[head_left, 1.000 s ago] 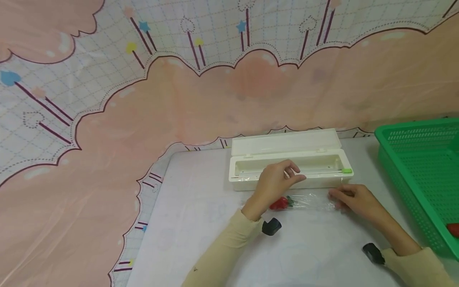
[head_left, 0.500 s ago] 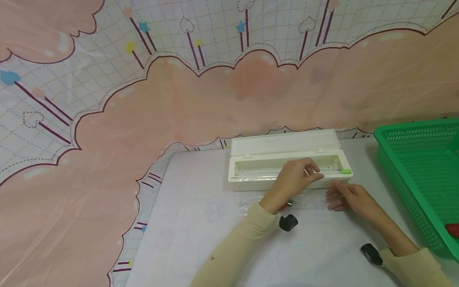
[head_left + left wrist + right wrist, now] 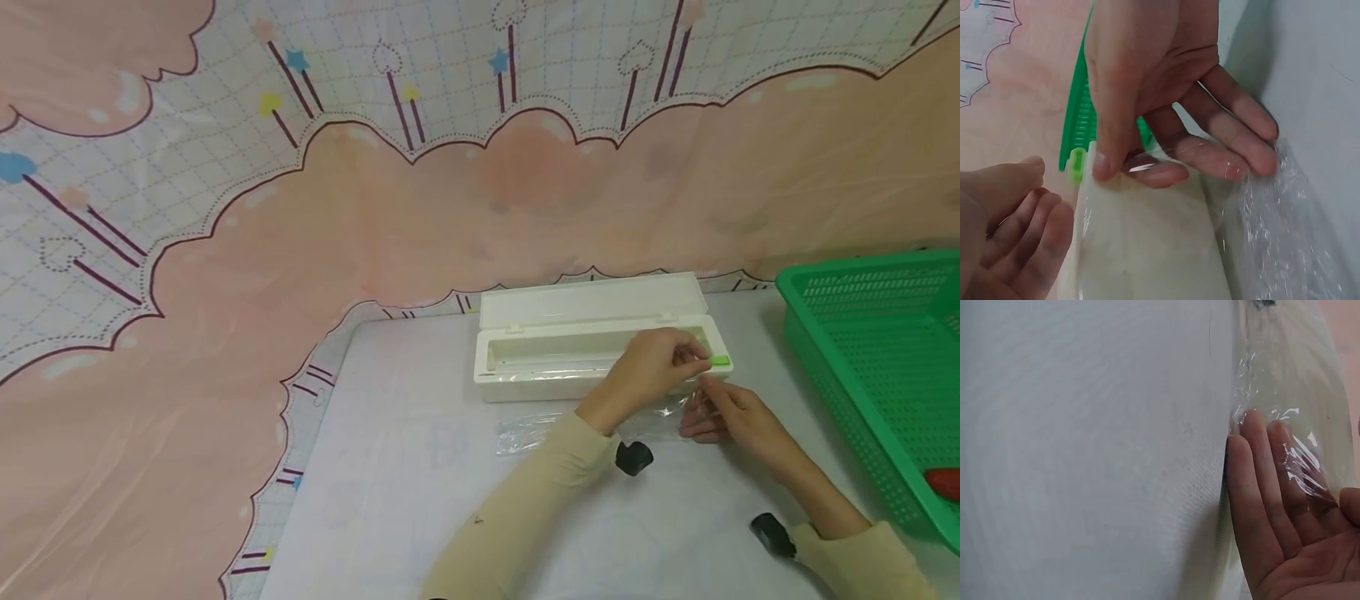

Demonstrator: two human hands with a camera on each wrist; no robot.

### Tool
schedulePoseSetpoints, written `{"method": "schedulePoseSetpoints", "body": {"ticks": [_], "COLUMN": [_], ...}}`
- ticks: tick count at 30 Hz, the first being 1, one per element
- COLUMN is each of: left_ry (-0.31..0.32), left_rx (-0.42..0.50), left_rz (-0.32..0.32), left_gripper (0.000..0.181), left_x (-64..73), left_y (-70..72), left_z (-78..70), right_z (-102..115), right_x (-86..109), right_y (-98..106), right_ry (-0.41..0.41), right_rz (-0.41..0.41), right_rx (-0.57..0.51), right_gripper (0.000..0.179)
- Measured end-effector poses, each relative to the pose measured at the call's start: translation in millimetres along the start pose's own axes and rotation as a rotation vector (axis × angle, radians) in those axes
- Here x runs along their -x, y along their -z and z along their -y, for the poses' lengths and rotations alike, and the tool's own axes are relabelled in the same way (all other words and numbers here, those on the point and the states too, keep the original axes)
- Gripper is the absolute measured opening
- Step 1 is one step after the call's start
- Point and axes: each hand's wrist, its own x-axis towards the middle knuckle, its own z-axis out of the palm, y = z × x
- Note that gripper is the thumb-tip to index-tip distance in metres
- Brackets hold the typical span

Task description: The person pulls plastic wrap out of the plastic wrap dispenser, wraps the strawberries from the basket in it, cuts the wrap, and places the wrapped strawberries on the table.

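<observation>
A long white cling film dispenser stands with its lid raised and a green slider near the right end of its front edge. Clear cling film spreads from its front onto the table. My right hand pinches the film between thumb and index finger at the dispenser's right front, other fingers stretched beneath it. Close to the slider is my left hand, thumb and fingers loosely bent, with a small gap to the slider in the left wrist view. A dark green leafy bit shows under the film; its red part is hidden.
A green plastic basket stands at the right, with a red item inside its near end. A patterned pink and white cloth hangs behind the white table. Black wrist cameras sit at both cuffs.
My left hand has moved right along the dispenser's front edge to the slider, its arm now covering the red item with green leaves. My right hand stays nearly in place, fingers a little more spread.
</observation>
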Motion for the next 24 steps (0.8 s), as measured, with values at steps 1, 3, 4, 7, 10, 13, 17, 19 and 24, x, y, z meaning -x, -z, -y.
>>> {"method": "schedulePoseSetpoints", "body": {"ticks": [1, 3, 4, 7, 10, 13, 17, 19, 24], "left_ry": [0.001, 0.007, 0.012, 0.023, 0.022, 0.008, -0.016, -0.023, -0.007], "left_rx": [-0.008, -0.021, -0.028, -0.056, -0.081, -0.100, -0.117, -0.126, -0.142], "left_rz": [0.007, 0.019, 0.022, 0.015, -0.003, -0.024, -0.072, -0.100, -0.129], "left_gripper": [0.013, 0.015, 0.016, 0.019, 0.021, 0.022, 0.020, 0.017, 0.015], "left_x": [-1.8, -5.2, -6.7, -11.1, -14.0, -15.0, -14.3, -13.2, -9.5], "left_y": [-1.2, -3.8, -5.1, -9.0, -13.6, -18.1, -22.8, -23.7, -21.7], "left_z": [-1.3, -3.1, -3.7, -4.2, -2.5, -0.1, 2.1, 2.4, 2.1], "right_z": [0, -1, -2, -2, -2, -2, 0, 1, 2], "right_x": [0.0, -0.2, -0.4, -0.7, -0.7, -0.6, -0.1, 0.2, 0.6], "right_y": [0, 0, 0, 0, 0, -1, -2, -2, -2], "right_ry": [0.000, 0.006, 0.011, 0.020, 0.031, 0.041, 0.052, 0.060, 0.056], "right_rz": [-0.003, -0.003, -0.004, -0.007, -0.008, -0.007, -0.014, -0.021, -0.036], "right_rx": [-0.005, -0.016, -0.021, -0.028, -0.026, -0.010, 0.014, 0.022, 0.030], "right_gripper": [0.061, 0.058, 0.057, 0.056, 0.056, 0.056, 0.055, 0.054, 0.055]}}
